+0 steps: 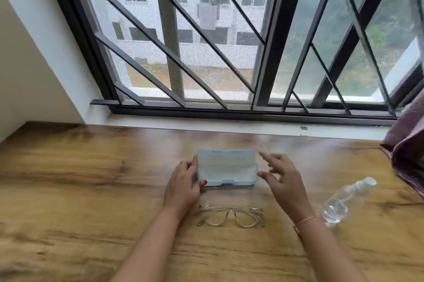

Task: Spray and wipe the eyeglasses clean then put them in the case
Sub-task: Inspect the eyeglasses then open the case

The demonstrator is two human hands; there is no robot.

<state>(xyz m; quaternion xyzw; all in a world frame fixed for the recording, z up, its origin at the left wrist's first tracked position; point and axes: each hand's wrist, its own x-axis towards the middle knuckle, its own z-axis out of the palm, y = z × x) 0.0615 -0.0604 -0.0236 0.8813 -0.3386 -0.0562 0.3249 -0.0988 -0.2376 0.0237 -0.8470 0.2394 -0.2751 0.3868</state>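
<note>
A pale blue eyeglass case (226,168) lies open on the wooden table (80,178), its lid raised toward the window. My left hand (183,184) grips the case's left end, thumb at its front edge. My right hand (281,177) hovers just right of the case with fingers spread and relaxed, holding nothing. Clear-framed eyeglasses (230,215) lie folded on the table in front of the case, between my forearms. A clear spray bottle (346,201) with a white nozzle lies on its side to the right.
A window with dark metal bars (206,41) and its sill run along the table's far edge. A purple cloth or curtain (410,144) hangs over the table's right end. A white wall stands at the left.
</note>
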